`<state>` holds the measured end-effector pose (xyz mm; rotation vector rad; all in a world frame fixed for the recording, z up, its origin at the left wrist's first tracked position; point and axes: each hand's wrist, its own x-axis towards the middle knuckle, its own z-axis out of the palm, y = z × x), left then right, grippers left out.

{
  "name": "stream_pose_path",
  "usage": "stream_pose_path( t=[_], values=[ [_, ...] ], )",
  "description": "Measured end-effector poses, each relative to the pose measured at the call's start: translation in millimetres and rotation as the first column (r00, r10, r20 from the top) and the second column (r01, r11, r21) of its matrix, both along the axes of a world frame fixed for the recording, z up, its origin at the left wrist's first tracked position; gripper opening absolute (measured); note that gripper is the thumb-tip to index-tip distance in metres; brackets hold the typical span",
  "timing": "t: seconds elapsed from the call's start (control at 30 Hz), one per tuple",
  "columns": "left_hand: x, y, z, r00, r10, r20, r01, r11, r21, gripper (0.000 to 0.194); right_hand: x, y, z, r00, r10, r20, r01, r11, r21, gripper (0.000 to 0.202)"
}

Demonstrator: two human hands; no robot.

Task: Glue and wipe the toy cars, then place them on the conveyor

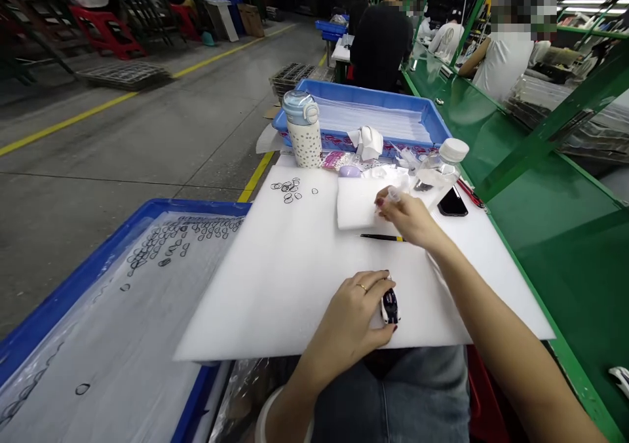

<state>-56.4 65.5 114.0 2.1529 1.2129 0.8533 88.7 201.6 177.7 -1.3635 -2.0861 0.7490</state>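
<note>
At the left, I have the blue tray (63, 295) beside the bench, and near the middle, dark loops (286, 187) lie loose on the white sheet (275, 286); I'd keep my sleeve and wrist off both. My left hand (351, 315) pinches the small black-and-white piece (390, 305) over the sheet at lower centre, fingers at its upper end and thumb at its lower. That end-to-end hold seems right to me: light, steady, the dark face left uncovered. Just above, the thin black-and-yellow tool (382, 237) lies below the foam pad (351, 204), within easy reach but best not nudged. My right hand (415, 220) is curled over the pad, fingertips closed around what looks like a small translucent item (394, 194); I'd grip it softly and keep that forearm clear of the bottle (437, 177) and phone (453, 202) at the right.
</note>
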Motion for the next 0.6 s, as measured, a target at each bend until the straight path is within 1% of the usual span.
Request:
stream_pose_path(
  t=[0.03,0.1,0.13,0.17,0.23,0.27,0.3,0.33,0.37,0.4,0.47,0.5,0.53,0.57,0.6],
  values=[
    [4.7,-2.3,-1.8,0.998,0.045,0.046,-0.045,0.999,0.012,0.055,2.8,-3.6,0.0,0.996,0.025,-0.09,-0.027,1.0,-0.016,0.027],
    [13.7,-7.0,-5.0,0.979,0.142,0.143,-0.146,0.989,0.017,0.052,11.1,-19.6,-4.4,0.951,0.056,-0.304,-0.067,0.997,-0.028,0.03],
    [17.6,-8.9,-6.1,0.966,0.187,0.181,-0.192,0.981,0.012,0.05,15.6,-30.6,-9.3,0.916,0.038,-0.4,-0.054,0.998,-0.03,0.03],
    [20.6,-10.4,-6.8,0.953,0.222,0.207,-0.229,0.973,0.009,0.048,19.6,-42.5,-15.5,0.879,-0.008,-0.477,-0.015,0.999,-0.045,0.029],
    [24.0,-11.7,-7.3,0.937,0.265,0.227,-0.274,0.962,0.009,0.045,26.0,-65.3,-28.3,0.817,-0.13,-0.562,0.07,0.989,-0.127,0.03],
    [24.5,-11.7,-7.3,0.935,0.272,0.229,-0.283,0.959,0.014,0.044,28.1,-75.1,-32.6,0.793,-0.177,-0.583,0.091,0.981,-0.173,0.033],
    [24.3,-11.5,-7.0,0.934,0.275,0.23,-0.287,0.958,0.02,0.044,29.5,-83.3,-34.6,0.769,-0.2,-0.607,0.086,0.974,-0.212,0.039],
    [23.8,-11.1,-6.6,0.933,0.276,0.23,-0.289,0.957,0.02,0.043,30.3,-90.0,-33.9,0.737,-0.19,-0.648,0.046,0.972,-0.232,0.046],
    [23.2,-10.5,-6.2,0.932,0.279,0.232,-0.29,0.957,0.015,0.042,30.3,-95.4,-31.0,0.688,-0.153,-0.71,-0.018,0.974,-0.227,0.055],
    [22.7,-10.1,-5.7,0.93,0.282,0.236,-0.292,0.957,0.004,0.042,29.6,-99.7,-26.6,0.615,-0.103,-0.782,-0.091,0.976,-0.2,0.062],
    [22.4,-9.3,-4.9,0.924,0.293,0.247,-0.296,0.955,-0.026,0.042,26.2,-106.0,-17.0,0.439,-0.026,-0.898,-0.221,0.966,-0.136,0.067],
    [22.5,-9.0,-4.7,0.92,0.301,0.252,-0.301,0.953,-0.038,0.042,23.6,-108.5,-13.5,0.359,-0.014,-0.933,-0.266,0.957,-0.117,0.067],
    [22.8,-8.8,-4.6,0.916,0.308,0.256,-0.307,0.951,-0.045,0.041,20.7,-110.6,-11.3,0.298,-0.023,-0.954,-0.292,0.95,-0.114,0.067],
    [23.2,-8.6,-4.7,0.913,0.313,0.26,-0.312,0.949,-0.048,0.041,17.7,-112.4,-10.4,0.26,-0.046,-0.964,-0.301,0.945,-0.126,0.066],
    [23.6,-8.5,-4.9,0.911,0.317,0.264,-0.317,0.947,-0.047,0.04,14.8,-113.8,-10.5,0.239,-0.069,-0.969,-0.299,0.944,-0.141,0.065]
  ],
)
